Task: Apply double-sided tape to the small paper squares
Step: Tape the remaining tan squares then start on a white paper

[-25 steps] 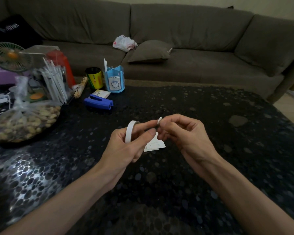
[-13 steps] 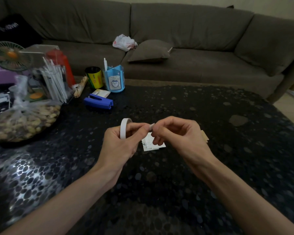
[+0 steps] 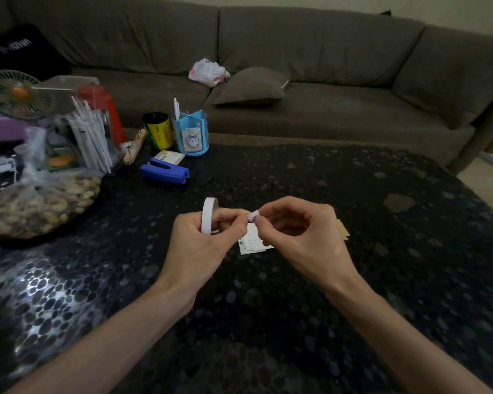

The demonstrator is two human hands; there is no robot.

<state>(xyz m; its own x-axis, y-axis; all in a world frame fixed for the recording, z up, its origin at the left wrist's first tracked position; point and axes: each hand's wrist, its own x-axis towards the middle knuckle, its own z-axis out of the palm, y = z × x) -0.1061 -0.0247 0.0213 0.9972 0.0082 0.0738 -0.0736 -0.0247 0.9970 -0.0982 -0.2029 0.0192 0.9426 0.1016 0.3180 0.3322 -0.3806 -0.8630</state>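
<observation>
Over the dark table [image 3: 353,280], the left hand [image 3: 202,243] curls round one white tape roll [image 3: 208,214], while the right hand [image 3: 302,231] pinches the tape end [image 3: 253,216] between thumb and fingertip. Between the two hands lie white paper squares [image 3: 252,243], number unclear. One blue stapler [image 3: 164,171] sits far left.

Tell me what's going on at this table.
A person is working with double-sided tape. Their left hand grips the white tape roll upright, while the right hand pinches the loose tape end coming off it. Both hands are held over the small paper squares lying on the dark table.
</observation>
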